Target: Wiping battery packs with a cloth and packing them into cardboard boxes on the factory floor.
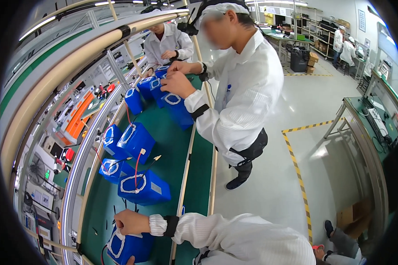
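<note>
While the far left of the view holds a curved rack of orange tool trays (77, 117) beside a metal rail (82, 154), the green surface (170, 141) runs up the middle, carrying blue wrapped battery packs.

Nearest pack (129, 247): bottom edge of view, white band taped round its top face. The person's right hand (130, 222) rests on its upper edge, white sleeve and black cuff behind it; the grip is curled together against the pack top, though whether it pinches anything cannot be told. Left hand (130, 261): only a sliver shows at the lower edge, touching the same pack; grip cannot be told.

Just above, a second pack (144, 187) with red and black leads rising from it. Further packs lie beyond it along the surface.

Centre: a co-worker (241, 88) in a white coat leans over, both hands on a pack (177, 108). Another co-worker (167, 42) stands behind.

Right: grey floor with yellow-black tape (298, 176); a green bench (367, 132) at the edge.
</note>
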The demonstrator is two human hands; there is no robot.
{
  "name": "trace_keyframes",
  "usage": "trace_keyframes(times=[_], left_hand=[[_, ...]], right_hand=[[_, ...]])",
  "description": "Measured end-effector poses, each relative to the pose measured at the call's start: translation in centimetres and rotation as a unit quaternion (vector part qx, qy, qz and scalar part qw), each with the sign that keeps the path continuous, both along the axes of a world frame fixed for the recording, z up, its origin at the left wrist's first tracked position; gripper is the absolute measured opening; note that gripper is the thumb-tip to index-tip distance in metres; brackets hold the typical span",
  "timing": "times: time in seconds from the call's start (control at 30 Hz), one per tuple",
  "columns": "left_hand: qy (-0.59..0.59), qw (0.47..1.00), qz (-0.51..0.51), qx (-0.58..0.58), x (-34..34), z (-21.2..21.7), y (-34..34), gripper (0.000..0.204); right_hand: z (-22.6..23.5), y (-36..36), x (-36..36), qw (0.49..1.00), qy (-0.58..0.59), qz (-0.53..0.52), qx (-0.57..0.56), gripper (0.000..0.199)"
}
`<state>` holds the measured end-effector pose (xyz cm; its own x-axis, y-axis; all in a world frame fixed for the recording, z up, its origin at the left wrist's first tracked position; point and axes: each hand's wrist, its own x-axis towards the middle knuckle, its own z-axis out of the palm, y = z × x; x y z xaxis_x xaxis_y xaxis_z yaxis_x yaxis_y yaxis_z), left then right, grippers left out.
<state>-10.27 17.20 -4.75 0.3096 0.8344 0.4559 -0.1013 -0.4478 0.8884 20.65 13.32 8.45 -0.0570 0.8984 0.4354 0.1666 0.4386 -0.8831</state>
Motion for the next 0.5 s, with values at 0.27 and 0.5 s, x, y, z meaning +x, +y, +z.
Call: trace_keyframes(times=[0.27,0.5], left_hand=[[0.04,0.995,0.082,-0.039,1.6,1.3,-1.5,0.055],[0.168,0.973,0.129,0.097,1.5,1.8,-2.0,0.056]], right_hand=[[-0.4,1.4,-0.9,0.997,0.034,-0.063,0.009,0.017],[-0.9,0.1,-0.5,0.999,-0.034,-0.025,0.003,0.016]])
